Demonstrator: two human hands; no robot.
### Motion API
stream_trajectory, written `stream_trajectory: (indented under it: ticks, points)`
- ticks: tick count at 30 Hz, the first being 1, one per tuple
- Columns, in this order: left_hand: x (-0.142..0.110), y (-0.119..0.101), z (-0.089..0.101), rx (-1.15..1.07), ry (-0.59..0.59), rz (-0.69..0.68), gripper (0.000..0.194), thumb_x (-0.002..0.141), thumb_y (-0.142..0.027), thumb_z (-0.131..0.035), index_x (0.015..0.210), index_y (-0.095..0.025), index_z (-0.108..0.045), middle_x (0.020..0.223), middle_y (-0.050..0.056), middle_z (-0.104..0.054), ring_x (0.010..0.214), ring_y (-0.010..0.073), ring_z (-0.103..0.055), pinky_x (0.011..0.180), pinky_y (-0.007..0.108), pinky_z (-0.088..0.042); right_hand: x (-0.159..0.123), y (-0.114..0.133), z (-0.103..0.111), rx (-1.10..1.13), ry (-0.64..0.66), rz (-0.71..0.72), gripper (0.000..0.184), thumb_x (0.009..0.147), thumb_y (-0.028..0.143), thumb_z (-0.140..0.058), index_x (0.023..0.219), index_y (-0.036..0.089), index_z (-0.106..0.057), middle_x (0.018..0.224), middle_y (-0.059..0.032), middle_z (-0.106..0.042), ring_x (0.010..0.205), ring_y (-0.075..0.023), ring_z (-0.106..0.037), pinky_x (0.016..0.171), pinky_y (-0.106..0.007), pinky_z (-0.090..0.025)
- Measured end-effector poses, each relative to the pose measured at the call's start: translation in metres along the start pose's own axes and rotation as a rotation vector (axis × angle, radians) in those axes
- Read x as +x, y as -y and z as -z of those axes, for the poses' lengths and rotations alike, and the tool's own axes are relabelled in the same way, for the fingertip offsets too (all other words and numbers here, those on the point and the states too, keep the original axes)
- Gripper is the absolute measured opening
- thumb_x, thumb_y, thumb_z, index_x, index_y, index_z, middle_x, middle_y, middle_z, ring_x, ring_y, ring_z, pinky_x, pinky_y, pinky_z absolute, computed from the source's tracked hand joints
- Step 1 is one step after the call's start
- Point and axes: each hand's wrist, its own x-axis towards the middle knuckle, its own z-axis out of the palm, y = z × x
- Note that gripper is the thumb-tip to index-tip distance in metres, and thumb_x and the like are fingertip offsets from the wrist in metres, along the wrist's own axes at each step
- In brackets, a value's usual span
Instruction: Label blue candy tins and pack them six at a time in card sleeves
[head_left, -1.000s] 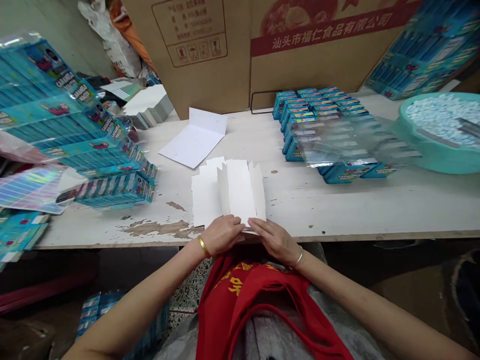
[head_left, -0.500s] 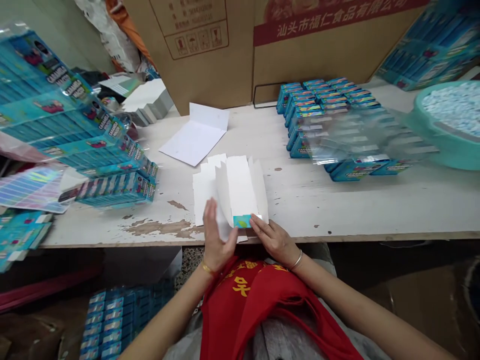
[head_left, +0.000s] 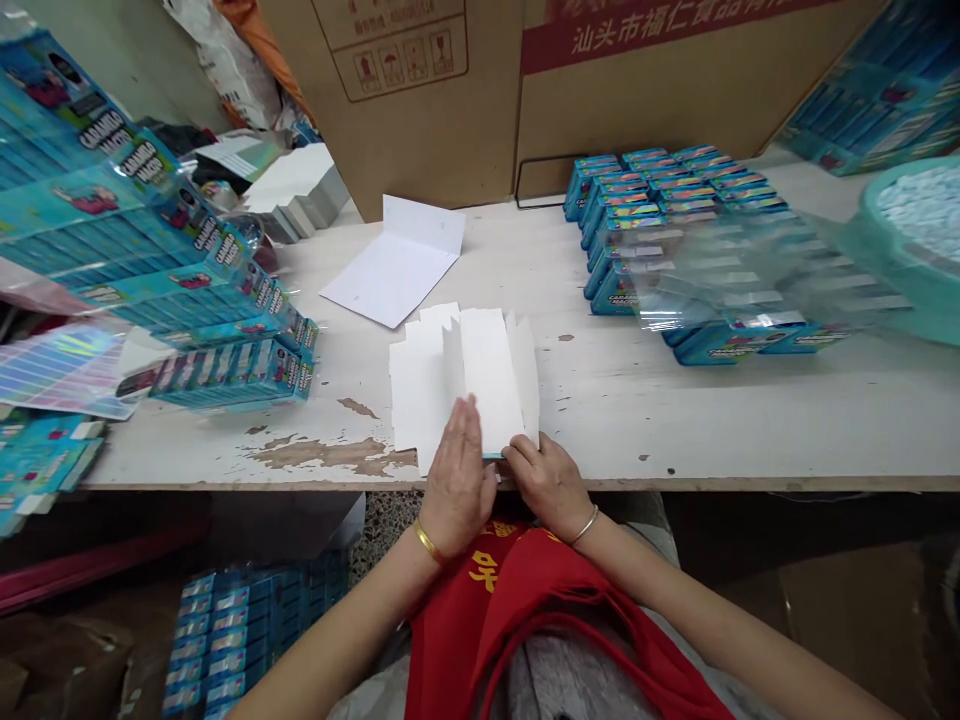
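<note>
A white cardboard box blank (head_left: 491, 370) lies partly folded at the table's near edge, its two long sides standing up. My left hand (head_left: 456, 475) is set on edge beside its left side wall, fingers stretched out and together, holding nothing. My right hand (head_left: 547, 483) has its fingers curled over the blank's near right corner, where a thin blue strip of the near flap shows. Beneath and to the left, more flat white blanks (head_left: 420, 385) stick out. A creased white sheet (head_left: 397, 265) rests farther back on the table.
Blue candy boxes (head_left: 225, 370) in clear wrap are piled at left. Rows of blue boxes (head_left: 615, 285) stand at right, partly under clear plastic. A turquoise basin (head_left: 885, 270) with small pale pieces is at far right. A large brown carton (head_left: 420, 150) stands behind.
The near flap, whose blue printed face was showing, now stands nearly edge-on. My left hand has moved right and its fingers have come together; the right fingers have curled at the near corner.
</note>
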Motion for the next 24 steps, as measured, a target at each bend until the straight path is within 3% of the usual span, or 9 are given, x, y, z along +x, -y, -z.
stream_trajectory:
  ticks: [3,5,7,10,12,17,19,21,24]
  points:
    - [0.025,-0.013,0.016,0.21,0.374,-0.111,0.074,0.085,-0.005,-0.036,0.148,-0.009,0.004,0.117,0.02,-0.061,0.114,0.028,-0.057,0.091,0.043,-0.048,0.0,0.0,-0.001,-0.012,-0.039,0.001,0.022,0.088,0.007,-0.044,0.082,0.017,-0.062,0.081,-0.0087,-0.055,0.07,-0.0208,-0.04,0.057,-0.032,-0.035]
    - [0.042,-0.021,0.021,0.32,0.619,-0.085,0.071,0.084,-0.004,-0.036,0.147,-0.005,-0.003,0.093,0.016,-0.068,0.089,0.0266,-0.066,0.075,0.038,-0.051,-0.002,-0.001,-0.004,-0.019,-0.091,-0.001,0.023,0.089,0.006,-0.041,0.086,0.016,-0.062,0.082,-0.0095,-0.056,0.069,-0.0204,-0.04,0.055,-0.032,-0.034]
    - [0.056,-0.024,0.022,0.364,0.73,-0.062,0.073,0.084,-0.008,-0.042,0.146,-0.003,-0.006,0.091,0.015,-0.068,0.084,0.0275,-0.067,0.069,0.037,-0.05,-0.003,-0.001,-0.008,-0.014,-0.135,-0.007,0.023,0.089,0.007,-0.04,0.086,0.015,-0.062,0.081,-0.0095,-0.057,0.067,-0.0199,-0.041,0.055,-0.032,-0.036]
    - [0.069,-0.02,0.017,0.314,0.771,-0.073,0.079,0.08,-0.015,-0.052,0.145,-0.003,-0.009,0.099,0.017,-0.068,0.092,0.0284,-0.065,0.073,0.035,-0.049,-0.005,-0.002,-0.016,0.039,-0.202,-0.029,0.021,0.089,0.007,-0.041,0.089,0.016,-0.06,0.087,-0.0097,-0.059,0.069,-0.019,-0.046,0.059,-0.031,-0.04]
    - [0.075,-0.012,0.014,0.265,0.794,-0.077,0.08,0.078,-0.019,-0.056,0.144,-0.004,-0.012,0.103,0.017,-0.068,0.097,0.0284,-0.064,0.076,0.034,-0.048,-0.006,-0.002,-0.022,0.112,-0.284,-0.042,0.023,0.089,0.008,-0.041,0.104,0.017,-0.056,0.104,-0.012,-0.06,0.077,-0.0196,-0.052,0.065,-0.032,-0.045]
    - [0.095,0.008,0.016,0.056,0.956,-0.016,0.073,0.074,-0.017,-0.062,0.137,-0.007,-0.026,0.103,0.013,-0.069,0.094,0.0234,-0.065,0.072,0.027,-0.048,-0.008,-0.002,-0.021,0.299,-0.484,-0.023,0.069,0.088,0.013,-0.05,0.144,0.03,-0.014,0.143,-0.0154,-0.035,0.12,-0.0267,-0.048,0.081,-0.038,-0.052]
    - [0.1,0.01,0.018,-0.023,1.012,0.059,0.075,0.07,-0.015,-0.065,0.135,-0.009,-0.029,0.098,0.009,-0.071,0.086,0.0201,-0.066,0.065,0.024,-0.047,-0.008,-0.003,-0.013,0.417,-0.489,-0.105,0.086,0.086,0.02,-0.056,0.148,0.028,0.003,0.151,-0.019,-0.021,0.127,-0.0297,-0.043,0.083,-0.042,-0.053]
    - [0.1,0.004,0.016,-0.017,0.972,0.115,0.074,0.067,-0.012,-0.067,0.132,-0.01,-0.032,0.093,0.007,-0.072,0.083,0.0195,-0.066,0.064,0.023,-0.047,-0.005,-0.007,-0.003,0.575,-0.447,-0.287,0.094,0.086,0.027,-0.058,0.148,0.024,0.012,0.152,-0.0221,-0.015,0.12,-0.0284,-0.049,0.08,-0.041,-0.055]
    - [0.087,-0.018,0.006,0.068,0.843,0.069,0.042,0.072,-0.016,-0.064,0.113,-0.013,-0.053,0.093,0.008,-0.071,0.085,0.0223,-0.066,0.067,0.027,-0.048,0.004,-0.027,0.006,0.694,-0.323,-0.439,0.08,0.089,0.025,-0.049,0.15,0.021,0.001,0.144,-0.0204,-0.037,0.111,-0.0243,-0.057,0.085,-0.041,-0.055]
